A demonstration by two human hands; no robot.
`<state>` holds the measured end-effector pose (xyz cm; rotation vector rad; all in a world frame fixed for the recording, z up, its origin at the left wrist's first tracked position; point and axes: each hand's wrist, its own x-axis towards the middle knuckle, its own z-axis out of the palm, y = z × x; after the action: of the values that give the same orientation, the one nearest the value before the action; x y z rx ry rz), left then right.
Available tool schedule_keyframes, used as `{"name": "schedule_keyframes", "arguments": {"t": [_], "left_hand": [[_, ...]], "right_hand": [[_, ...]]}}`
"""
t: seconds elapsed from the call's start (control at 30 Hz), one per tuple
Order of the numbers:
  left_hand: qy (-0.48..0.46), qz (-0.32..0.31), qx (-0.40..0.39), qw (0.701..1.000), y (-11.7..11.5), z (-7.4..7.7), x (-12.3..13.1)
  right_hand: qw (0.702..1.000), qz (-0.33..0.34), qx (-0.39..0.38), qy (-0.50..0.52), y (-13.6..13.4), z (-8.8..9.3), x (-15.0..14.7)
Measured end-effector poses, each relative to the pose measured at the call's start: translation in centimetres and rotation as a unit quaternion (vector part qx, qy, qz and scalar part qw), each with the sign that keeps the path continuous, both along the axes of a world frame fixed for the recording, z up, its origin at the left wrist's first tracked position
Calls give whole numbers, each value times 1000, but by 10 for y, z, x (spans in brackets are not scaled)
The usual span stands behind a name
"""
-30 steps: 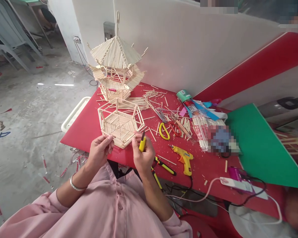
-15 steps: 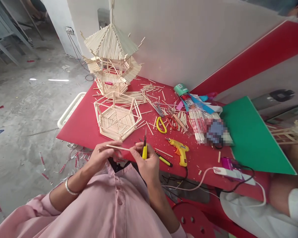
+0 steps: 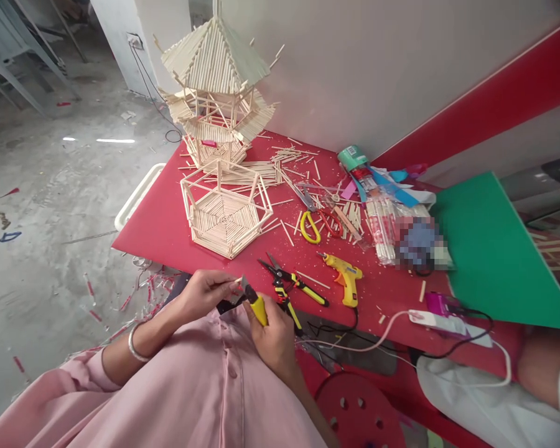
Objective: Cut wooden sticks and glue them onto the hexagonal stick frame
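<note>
My left hand [image 3: 204, 292] pinches a thin wooden stick [image 3: 233, 283] at the table's near edge. My right hand [image 3: 270, 330] is closed on yellow-handled cutters [image 3: 254, 302], whose dark jaws meet the stick's end. Just beyond my hands stands a hexagonal stick tray [image 3: 224, 214] on the red table [image 3: 158, 230]. Behind the hexagonal tray rises a tall stick pagoda [image 3: 214, 93]. Another pair of yellow-and-black pliers [image 3: 292, 286] lies on the table to the right of my hands.
A yellow glue gun [image 3: 345, 280], yellow-handled scissors [image 3: 310, 227], loose sticks [image 3: 280, 165] and packets of sticks [image 3: 382, 230] litter the table. A green board [image 3: 490, 249] lies right. A white power strip with cables [image 3: 448, 323] sits at the near edge. Another person's arm [image 3: 541, 367] is at far right.
My hands have come down from the hexagonal tray to the table's near edge. The left now holds a stick, and the cutters' jaws have closed in on its end.
</note>
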<state>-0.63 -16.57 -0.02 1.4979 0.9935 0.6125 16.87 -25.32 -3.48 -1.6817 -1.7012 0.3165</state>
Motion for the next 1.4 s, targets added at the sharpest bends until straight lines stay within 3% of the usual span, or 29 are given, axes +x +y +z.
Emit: {"name": "schedule_keyframes", "arguments": {"t": [0.13,0.37,1.07,1.4], "left_hand": [[-20,11,13,1000,-2,-4,1],[-26,33,74,996,-5,-4,-1],[-45,74,81,993,-15,-10,-22],[-53,91,96,990,-12,-11,-25]], "right_hand": [[999,-3,-1,-39,-9,-12,-1],[998,-5,-20,-60,-8,-16,-5],[994,14,-13,-110,-7,3,-25],[993,6,-27,-118,-8,0,-26]]}}
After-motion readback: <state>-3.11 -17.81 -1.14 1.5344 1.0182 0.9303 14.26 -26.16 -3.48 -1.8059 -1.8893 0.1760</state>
